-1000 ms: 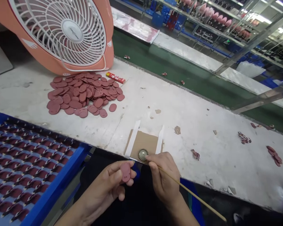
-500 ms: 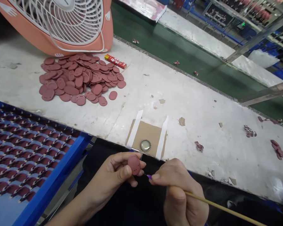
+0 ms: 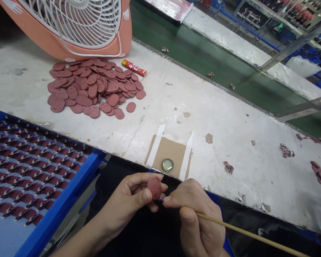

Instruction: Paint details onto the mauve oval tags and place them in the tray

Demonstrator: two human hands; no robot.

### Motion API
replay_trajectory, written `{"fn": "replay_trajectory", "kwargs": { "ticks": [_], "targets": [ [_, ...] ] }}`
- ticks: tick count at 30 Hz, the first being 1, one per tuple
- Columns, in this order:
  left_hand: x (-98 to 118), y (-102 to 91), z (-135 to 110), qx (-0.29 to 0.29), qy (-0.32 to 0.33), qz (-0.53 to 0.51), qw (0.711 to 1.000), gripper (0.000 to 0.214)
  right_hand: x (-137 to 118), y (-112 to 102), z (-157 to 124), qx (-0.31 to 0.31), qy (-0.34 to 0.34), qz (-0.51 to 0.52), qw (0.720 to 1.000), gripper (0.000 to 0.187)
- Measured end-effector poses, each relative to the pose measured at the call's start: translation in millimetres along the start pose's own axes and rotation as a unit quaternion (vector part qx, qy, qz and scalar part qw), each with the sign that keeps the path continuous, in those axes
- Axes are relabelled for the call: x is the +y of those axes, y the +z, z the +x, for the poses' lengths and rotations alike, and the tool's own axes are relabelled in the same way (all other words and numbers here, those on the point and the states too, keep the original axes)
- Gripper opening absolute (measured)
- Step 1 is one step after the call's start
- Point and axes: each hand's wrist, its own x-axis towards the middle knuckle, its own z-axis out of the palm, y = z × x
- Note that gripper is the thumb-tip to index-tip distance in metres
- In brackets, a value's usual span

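Place: factory workshop | bench: long scuffed white workbench [image 3: 216,142] | stock: blue tray [image 3: 59,207] of maroon pieces [image 3: 24,189] | beyond: green belt [image 3: 203,60], probably a conveyor; metal racks [image 3: 256,14], too blurred to read

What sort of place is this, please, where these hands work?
Probably a factory workshop for small parts: a heap of identical reddish oval pieces on a long workbench, a blue tray of pieces in rows, and metal racks of pink items beyond.
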Motion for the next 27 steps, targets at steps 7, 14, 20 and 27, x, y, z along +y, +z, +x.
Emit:
{"fn": "replay_trajectory", "kwargs": {
  "ticks": [7,14,20,27],
  "targets": [
    [0.7,-6.5,-0.4,0.042,-0.009,0.002,0.999,0.022,27.8,-4.2,-2.5,0.073,0.021,-0.120,0.990,0.021],
    [0.6,-7.4,0.4,0.055,-0.010,0.003,0.998,0.022,38.1,-4.1,1.3,0.048,0.021,-0.156,0.986,0.020],
    [1.2,-4.3,0.4,0.045,-0.011,0.009,0.999,0.022,13.6,-6.4,-3.7,0.067,0.022,-0.035,0.997,0.026],
    [1.6,-1.4,0.6,0.041,-0.005,0.016,0.999,0.024,7.6,-3.1,-2.1,0.023,0.017,-0.009,1.000,0.025]
  ]
}}
